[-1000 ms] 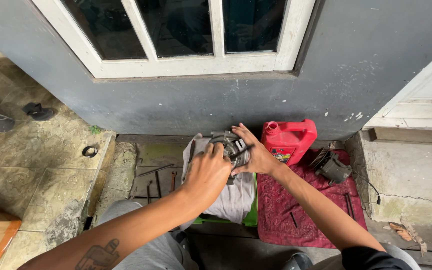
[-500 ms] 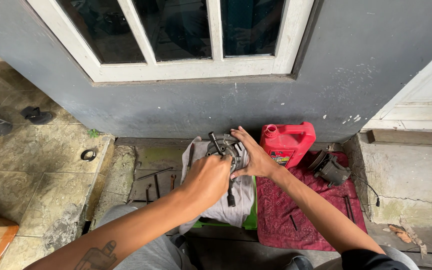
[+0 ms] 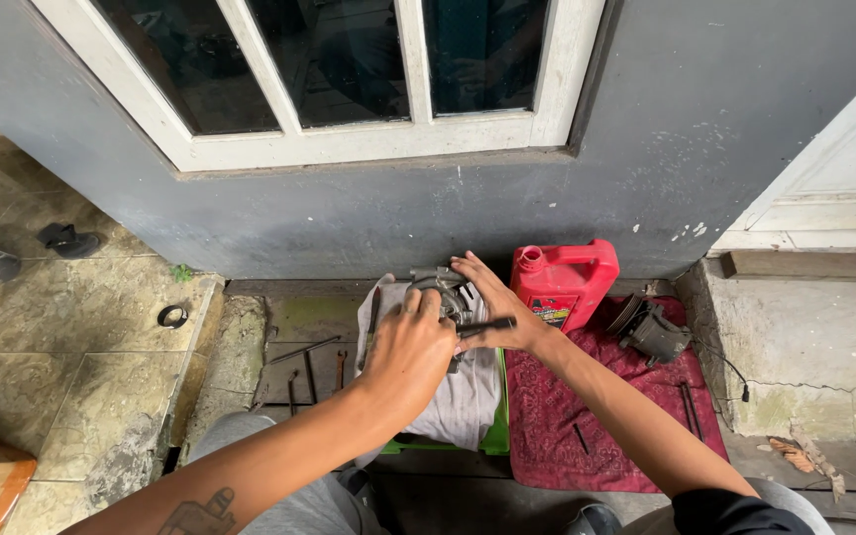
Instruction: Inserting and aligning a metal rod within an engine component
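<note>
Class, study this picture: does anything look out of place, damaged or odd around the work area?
Loose tools lie scattered on the floor left of the white cloth. A black ring sits alone on the tiles. The grey wall shows chipped paint, and the concrete step is cracked. Nothing looks spilled by the red jug.

Soft, even daylight — sharp, edges slightly bowed.

- An outdoor repair spot against a house, on the ground.
- A grey wall (image 3: 349,213) with a white-framed window (image 3: 349,139) rises behind.
- Cracked paving (image 3: 61,327) lies at left.
- A red oil jug (image 3: 567,282), tools (image 3: 314,362) and a red cloth (image 3: 557,416) lie on the ground.
</note>
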